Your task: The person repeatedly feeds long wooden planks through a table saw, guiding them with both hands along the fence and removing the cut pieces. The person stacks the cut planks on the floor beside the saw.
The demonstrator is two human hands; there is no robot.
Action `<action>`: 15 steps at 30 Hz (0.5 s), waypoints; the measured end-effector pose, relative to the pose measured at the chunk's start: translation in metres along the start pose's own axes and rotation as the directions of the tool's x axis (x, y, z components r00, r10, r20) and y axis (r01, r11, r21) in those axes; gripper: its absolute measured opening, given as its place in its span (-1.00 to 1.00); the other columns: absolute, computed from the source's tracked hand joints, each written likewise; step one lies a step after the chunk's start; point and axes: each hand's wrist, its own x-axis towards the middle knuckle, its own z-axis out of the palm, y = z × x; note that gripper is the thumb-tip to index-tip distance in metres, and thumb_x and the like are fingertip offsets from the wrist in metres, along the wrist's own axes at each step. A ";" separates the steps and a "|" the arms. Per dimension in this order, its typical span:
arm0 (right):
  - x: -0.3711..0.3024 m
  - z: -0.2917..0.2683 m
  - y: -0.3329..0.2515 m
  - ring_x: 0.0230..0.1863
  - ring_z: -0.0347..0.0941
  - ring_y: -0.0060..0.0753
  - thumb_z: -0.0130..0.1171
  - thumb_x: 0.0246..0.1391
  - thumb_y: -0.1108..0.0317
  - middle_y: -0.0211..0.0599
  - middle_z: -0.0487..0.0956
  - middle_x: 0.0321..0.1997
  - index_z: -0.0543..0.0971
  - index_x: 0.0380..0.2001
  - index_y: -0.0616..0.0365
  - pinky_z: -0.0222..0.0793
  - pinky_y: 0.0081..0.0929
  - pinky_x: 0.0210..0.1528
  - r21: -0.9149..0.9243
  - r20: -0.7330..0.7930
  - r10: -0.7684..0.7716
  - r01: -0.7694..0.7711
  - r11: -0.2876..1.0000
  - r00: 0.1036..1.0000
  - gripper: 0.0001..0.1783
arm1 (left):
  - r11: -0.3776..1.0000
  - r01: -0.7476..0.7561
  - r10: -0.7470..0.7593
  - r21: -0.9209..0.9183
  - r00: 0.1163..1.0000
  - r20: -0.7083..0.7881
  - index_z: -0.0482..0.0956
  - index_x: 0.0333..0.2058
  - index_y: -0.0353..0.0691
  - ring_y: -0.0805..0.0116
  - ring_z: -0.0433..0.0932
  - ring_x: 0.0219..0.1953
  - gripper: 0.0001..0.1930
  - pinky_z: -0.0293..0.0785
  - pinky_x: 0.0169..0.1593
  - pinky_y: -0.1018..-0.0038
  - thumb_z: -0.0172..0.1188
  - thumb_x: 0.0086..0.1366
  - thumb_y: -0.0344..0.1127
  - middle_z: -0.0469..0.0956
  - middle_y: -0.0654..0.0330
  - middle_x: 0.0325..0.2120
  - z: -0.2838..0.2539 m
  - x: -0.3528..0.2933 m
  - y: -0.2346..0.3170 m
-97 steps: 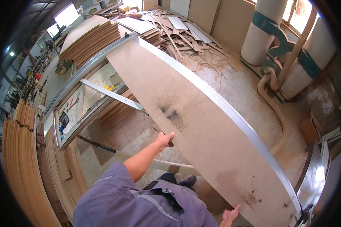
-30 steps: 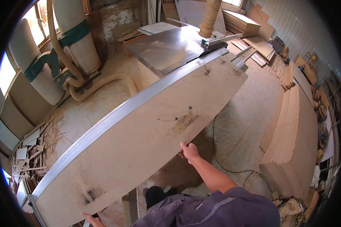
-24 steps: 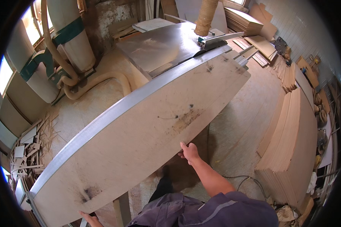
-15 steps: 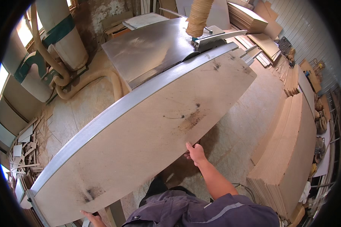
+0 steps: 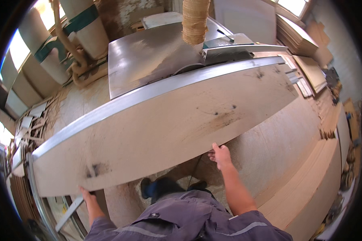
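A long beige wood panel (image 5: 157, 124) with dark smudges lies across the saw's sliding table, its far side along the silver rail (image 5: 120, 99). My right hand (image 5: 221, 156) grips the panel's near edge right of its middle, thumb on top and fingers curled underneath. Toward the left end, my left hand (image 5: 87, 195) holds the same edge with its thumb up on it; its other fingers are mostly hidden beneath. Beyond the rail, the dark rounded blade cover (image 5: 189, 68) shows beside the shiny metal saw table (image 5: 149, 56).
A ribbed dust hose (image 5: 195, 22) hangs over the saw's guard. To the right stands a tall stack of boards (image 5: 309, 188); more sheets (image 5: 295, 36) lie at the back right. Wood offcuts (image 5: 36, 124) litter the left. A metal frame (image 5: 44, 213) stands by my left hand.
My view has swung to the right, so the panel lies flatter across the picture. My left hand and forearm show more fully. Both hands are still at the panel's near edge.
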 end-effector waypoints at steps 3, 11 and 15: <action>0.030 -0.051 -0.044 -0.40 0.49 -0.42 0.07 0.28 0.20 -0.28 0.55 -0.31 0.43 -0.23 0.17 0.44 -0.49 -0.43 -0.036 0.060 0.065 -0.063 0.997 0.996 -0.76 | 1.000 -0.014 0.014 0.004 0.997 -0.070 0.27 0.27 -0.28 0.18 0.34 0.23 -0.22 0.21 0.31 0.29 -0.02 0.34 0.27 0.35 0.14 0.24 0.037 -0.054 -0.027; 0.141 -0.196 -0.127 -0.47 0.47 -0.44 0.09 0.28 0.13 -0.31 0.53 -0.43 0.41 -0.32 0.14 0.39 -0.51 -0.49 -0.012 0.051 0.006 -0.005 1.000 0.999 -0.72 | 0.996 -0.027 0.006 -0.089 0.975 -0.223 0.31 0.22 -0.32 0.14 0.44 0.12 -0.22 0.39 0.19 0.25 0.15 0.27 0.23 0.42 0.09 0.15 0.191 -0.230 -0.107; 0.183 -0.272 -0.158 -0.42 0.47 -0.39 0.10 0.27 0.08 -0.29 0.51 -0.35 0.37 -0.22 0.11 0.42 -0.46 -0.45 -0.016 0.043 0.043 -0.042 0.999 0.998 -0.68 | 0.987 -0.082 0.070 -0.137 0.993 -0.092 0.29 0.21 -0.38 0.11 0.44 0.11 -0.10 0.37 0.21 0.22 0.21 0.17 0.31 0.40 0.05 0.16 0.228 -0.290 -0.171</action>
